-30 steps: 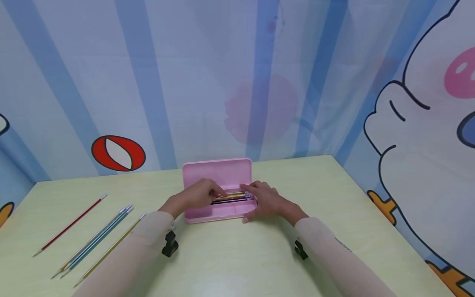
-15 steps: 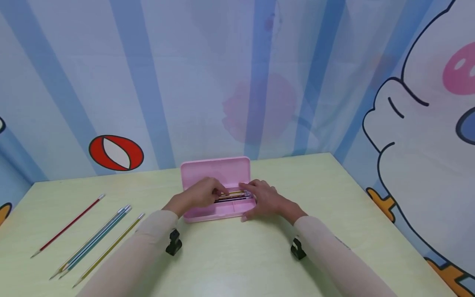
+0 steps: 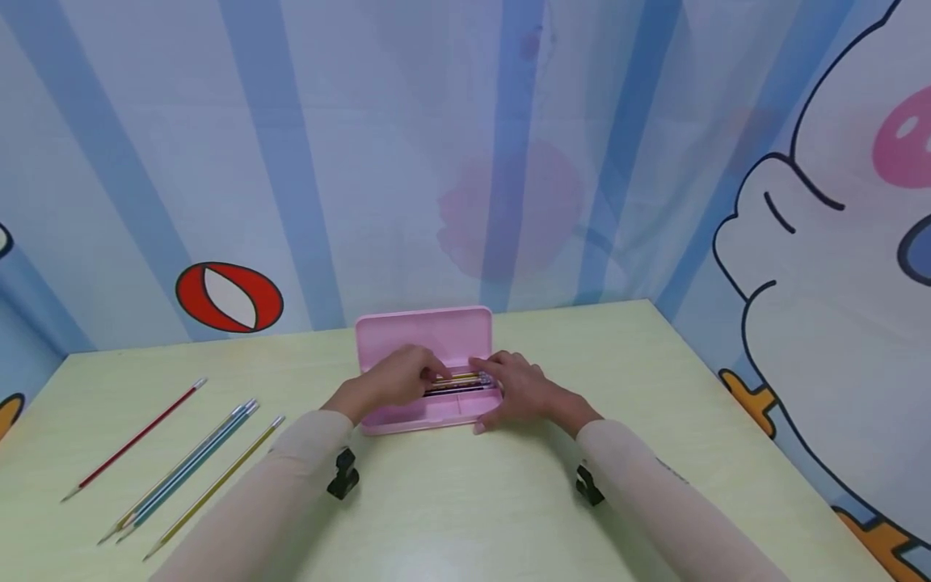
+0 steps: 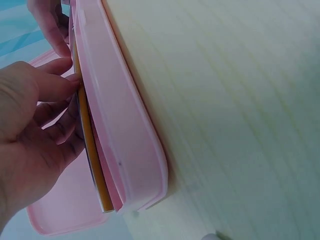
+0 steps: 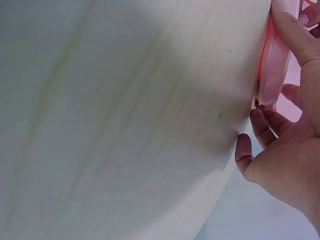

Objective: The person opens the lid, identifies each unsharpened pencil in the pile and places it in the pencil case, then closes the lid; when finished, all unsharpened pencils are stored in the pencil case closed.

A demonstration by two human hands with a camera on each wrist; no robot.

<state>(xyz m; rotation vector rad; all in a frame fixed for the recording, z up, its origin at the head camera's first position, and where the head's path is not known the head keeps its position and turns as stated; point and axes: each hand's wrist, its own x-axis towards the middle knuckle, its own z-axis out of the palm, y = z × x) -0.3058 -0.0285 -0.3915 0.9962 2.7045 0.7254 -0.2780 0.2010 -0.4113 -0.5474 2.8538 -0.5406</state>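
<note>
A pink pencil case [image 3: 414,422] lies on the table with its lid raised toward the wall. Several pencils [image 3: 465,386] are in its tray, their ends pointing right. My left hand [image 3: 396,376] reaches into the case from the left. In the left wrist view, thumb and fingers of that hand pinch a yellow-orange pencil [image 4: 96,155] running along the tray's front wall. My right hand [image 3: 527,390] grips the case's right end, thumb at the front edge and forefinger over the pencil ends. In the right wrist view, other fingers [image 5: 262,127] curl by the case's end.
To the left on the pale table [image 3: 465,517] lie a red pencil [image 3: 138,436], a group of blue-green and gold pencils [image 3: 189,465], and a yellow pencil [image 3: 218,485]. A striped cloth backdrop [image 3: 407,162] rises behind the table.
My left hand has shifted slightly to the right along the pencils in the case. The right hand stays at the case's right end, and the loose pencils lie as before.
</note>
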